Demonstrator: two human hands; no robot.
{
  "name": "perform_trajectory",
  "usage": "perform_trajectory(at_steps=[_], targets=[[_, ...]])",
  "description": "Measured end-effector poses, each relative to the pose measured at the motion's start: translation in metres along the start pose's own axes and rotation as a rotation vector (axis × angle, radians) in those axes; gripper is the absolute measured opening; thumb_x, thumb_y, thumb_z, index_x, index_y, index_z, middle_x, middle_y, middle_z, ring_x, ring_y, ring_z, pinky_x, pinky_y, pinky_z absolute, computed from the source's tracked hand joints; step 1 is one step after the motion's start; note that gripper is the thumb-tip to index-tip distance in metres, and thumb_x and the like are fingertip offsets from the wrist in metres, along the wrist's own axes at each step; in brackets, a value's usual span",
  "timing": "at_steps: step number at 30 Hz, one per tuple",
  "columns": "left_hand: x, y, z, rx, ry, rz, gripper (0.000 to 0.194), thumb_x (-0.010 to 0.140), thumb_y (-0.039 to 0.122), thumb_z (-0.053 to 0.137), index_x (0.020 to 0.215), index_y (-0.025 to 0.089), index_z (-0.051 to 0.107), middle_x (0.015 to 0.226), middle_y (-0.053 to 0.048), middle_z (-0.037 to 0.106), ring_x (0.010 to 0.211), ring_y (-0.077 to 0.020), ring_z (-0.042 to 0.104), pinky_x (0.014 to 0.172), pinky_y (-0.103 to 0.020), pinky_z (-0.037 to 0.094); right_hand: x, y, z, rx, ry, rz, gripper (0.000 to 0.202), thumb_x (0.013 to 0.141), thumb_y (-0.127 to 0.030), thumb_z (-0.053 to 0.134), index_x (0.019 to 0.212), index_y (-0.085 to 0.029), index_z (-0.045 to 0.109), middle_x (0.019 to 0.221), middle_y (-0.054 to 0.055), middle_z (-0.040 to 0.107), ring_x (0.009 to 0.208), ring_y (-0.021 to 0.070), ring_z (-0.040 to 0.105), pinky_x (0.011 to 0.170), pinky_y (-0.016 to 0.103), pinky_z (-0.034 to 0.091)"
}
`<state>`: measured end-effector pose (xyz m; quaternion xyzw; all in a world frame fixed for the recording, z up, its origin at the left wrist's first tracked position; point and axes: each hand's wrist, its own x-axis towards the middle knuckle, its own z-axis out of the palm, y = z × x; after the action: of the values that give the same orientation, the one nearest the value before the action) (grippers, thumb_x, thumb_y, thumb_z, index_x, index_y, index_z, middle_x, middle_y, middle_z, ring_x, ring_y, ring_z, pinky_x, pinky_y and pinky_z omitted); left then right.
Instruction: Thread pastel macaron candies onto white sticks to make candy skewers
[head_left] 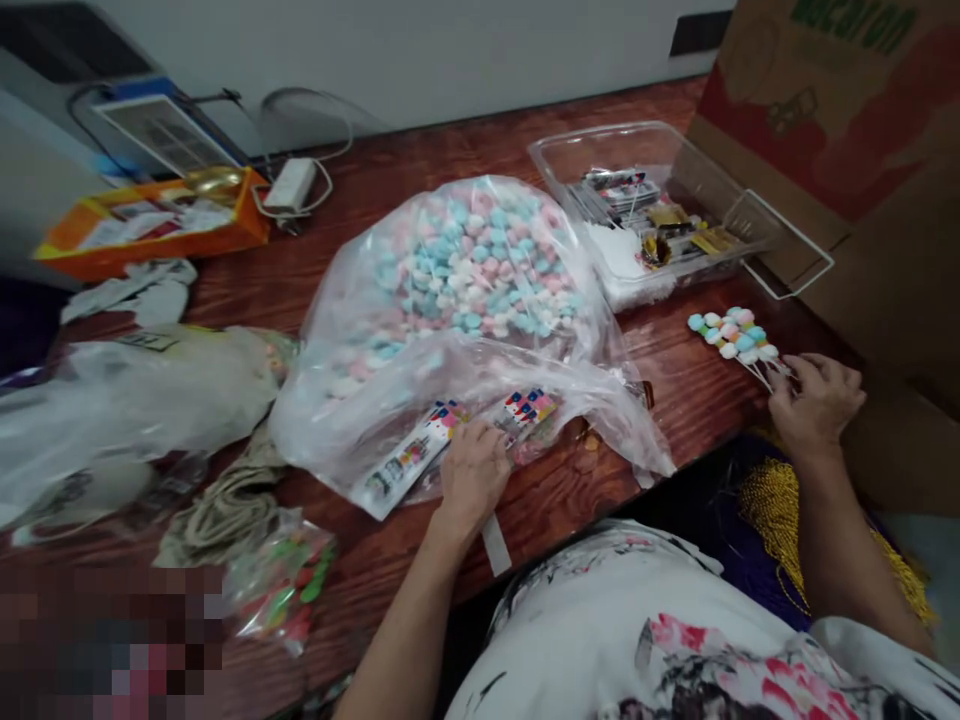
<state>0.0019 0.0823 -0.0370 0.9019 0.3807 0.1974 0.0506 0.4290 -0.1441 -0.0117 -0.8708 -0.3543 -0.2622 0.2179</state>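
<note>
My right hand (817,400) pinches the thin white sticks of a small bunch of marshmallow skewers (739,333). Their pink, blue, white and yellow pieces lie over the table's right side. My left hand (475,472) has its fingers curled at a colourful printed wrapper (529,410); the fingertips are partly hidden. Beside that hand lies another long white printed wrapper (405,465). Just behind them rests a large clear plastic bag (330,340), full of pink, blue and white marshmallows (480,260).
A clear plastic bin (600,145) with small packets stands at the back right, beside a large cardboard box (840,170). On the left are an orange box (157,245), a white bag (172,385), cloth (225,510) and a sweets packet (289,570) on the wooden table (375,600).
</note>
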Motion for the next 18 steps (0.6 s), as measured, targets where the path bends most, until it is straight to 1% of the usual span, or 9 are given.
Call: perform_trajectory(at_steps=[2, 4, 6, 8, 9, 11, 14, 16, 18], targets=[[0.004, 0.000, 0.002, -0.069, 0.052, -0.014, 0.022, 0.091, 0.024, 0.054, 0.073, 0.020, 0.065, 0.078, -0.004, 0.064, 0.081, -0.0204, 0.056, 0.076, -0.034, 0.046, -0.004, -0.017, -0.003, 0.133, 0.044, -0.046, 0.021, 0.086, -0.032, 0.061, 0.097, -0.019, 0.072, 0.104, 0.012, 0.071, 0.099, 0.0295, 0.060, 0.086, 0.046, 0.044], [0.007, 0.002, 0.002, -0.103, 0.113, -0.018, 0.021, 0.090, 0.026, 0.057, 0.072, 0.020, 0.065, 0.076, -0.003, 0.063, 0.080, -0.0201, 0.056, 0.077, -0.034, 0.046, -0.010, -0.049, -0.003, 0.323, -0.005, -0.181, 0.019, 0.089, -0.029, 0.058, 0.100, -0.020, 0.071, 0.099, 0.009, 0.070, 0.094, 0.0243, 0.062, 0.087, 0.041, 0.047], [0.007, 0.004, 0.002, -0.080, 0.122, -0.005, 0.020, 0.090, 0.027, 0.059, 0.072, 0.019, 0.065, 0.076, -0.004, 0.063, 0.079, -0.0207, 0.057, 0.076, -0.034, 0.045, -0.023, -0.089, -0.001, 0.479, -0.149, -0.373, 0.022, 0.090, -0.024, 0.056, 0.107, -0.019, 0.069, 0.106, 0.010, 0.070, 0.098, 0.0227, 0.061, 0.089, 0.039, 0.047], [0.003, 0.005, 0.000, -0.043, 0.072, 0.010, 0.019, 0.091, 0.027, 0.059, 0.075, 0.019, 0.067, 0.077, -0.004, 0.064, 0.079, -0.0206, 0.057, 0.075, -0.033, 0.045, -0.044, -0.128, 0.003, 0.541, -0.344, -0.599, 0.026, 0.091, -0.021, 0.054, 0.113, -0.019, 0.067, 0.118, 0.010, 0.068, 0.107, 0.0244, 0.057, 0.094, 0.042, 0.044], [0.001, 0.005, -0.001, -0.024, 0.038, 0.008, 0.019, 0.091, 0.027, 0.058, 0.078, 0.019, 0.068, 0.078, -0.005, 0.065, 0.079, -0.0204, 0.058, 0.075, -0.032, 0.046, -0.056, -0.145, 0.004, 0.572, -0.416, -0.710, 0.026, 0.091, -0.019, 0.053, 0.112, -0.018, 0.068, 0.118, 0.011, 0.068, 0.107, 0.0243, 0.056, 0.092, 0.042, 0.044], [-0.004, 0.007, -0.005, 0.020, -0.021, -0.009, 0.019, 0.093, 0.029, 0.057, 0.085, 0.020, 0.071, 0.081, -0.005, 0.066, 0.080, -0.0202, 0.059, 0.075, -0.032, 0.046, -0.081, -0.170, 0.004, 0.583, -0.498, -0.874, 0.026, 0.092, -0.017, 0.053, 0.114, -0.018, 0.067, 0.121, 0.010, 0.067, 0.109, 0.0235, 0.055, 0.086, 0.039, 0.042], [-0.008, 0.012, -0.012, 0.085, -0.098, -0.013, 0.023, 0.095, 0.031, 0.053, 0.092, 0.021, 0.073, 0.085, -0.006, 0.067, 0.082, -0.0212, 0.060, 0.076, -0.033, 0.047, -0.106, -0.183, 0.002, 0.581, -0.497, -0.964, 0.023, 0.094, -0.021, 0.055, 0.114, -0.019, 0.067, 0.125, 0.010, 0.067, 0.114, 0.0242, 0.054, 0.083, 0.038, 0.038], [-0.007, 0.015, -0.015, 0.105, -0.135, 0.005, 0.025, 0.095, 0.028, 0.050, 0.091, 0.020, 0.074, 0.087, -0.008, 0.067, 0.083, -0.0219, 0.060, 0.076, -0.033, 0.047, -0.108, -0.180, 0.000, 0.609, -0.497, -0.954, 0.024, 0.095, -0.022, 0.054, 0.115, -0.019, 0.067, 0.124, 0.010, 0.067, 0.115, 0.0237, 0.055, 0.083, 0.038, 0.038], [-0.005, 0.015, -0.015, 0.104, -0.143, 0.010, 0.025, 0.094, 0.026, 0.050, 0.087, 0.019, 0.073, 0.086, -0.008, 0.067, 0.084, -0.0228, 0.060, 0.077, -0.034, 0.048, -0.099, -0.169, 0.001, 0.670, -0.490, -0.922, 0.026, 0.095, -0.020, 0.052, 0.117, -0.019, 0.065, 0.120, 0.010, 0.069, 0.111, 0.0218, 0.058, 0.084, 0.037, 0.040]])
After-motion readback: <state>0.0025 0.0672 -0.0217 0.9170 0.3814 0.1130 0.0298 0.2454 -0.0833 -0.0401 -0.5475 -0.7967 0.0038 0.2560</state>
